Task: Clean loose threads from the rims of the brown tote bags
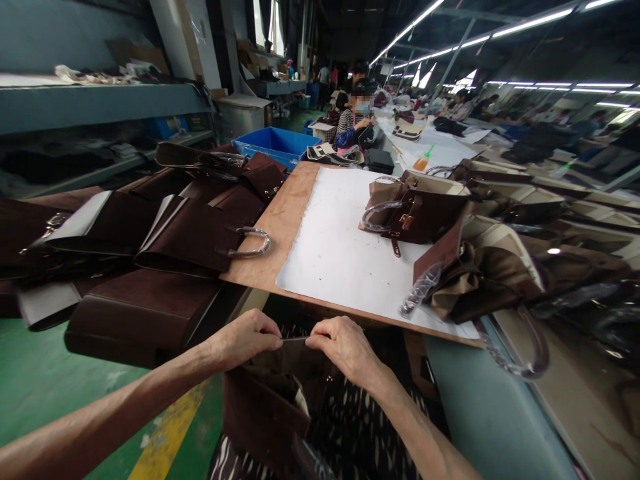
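Between my two hands runs a thin, light strip (pixel 295 339), too small to make out well. My left hand (pixel 253 339) pinches its left end, and my right hand (pixel 337 340) pinches its right end. Both hands are closed, just in front of the table's near edge. Below them, a dark brown bag (pixel 263 417) rests on my lap, its mouth open and a plastic-wrapped handle at its lower side. Its inside is mostly in shadow.
A wooden table (pixel 263 243) bears a white sheet (pixel 340 247) and a brown handbag (pixel 425 210). Brown bags (pixel 190 233) are piled at the left, and more open bags (pixel 490 267) at the right. Behind stand a blue bin (pixel 275 143) and a seated person (pixel 353 120).
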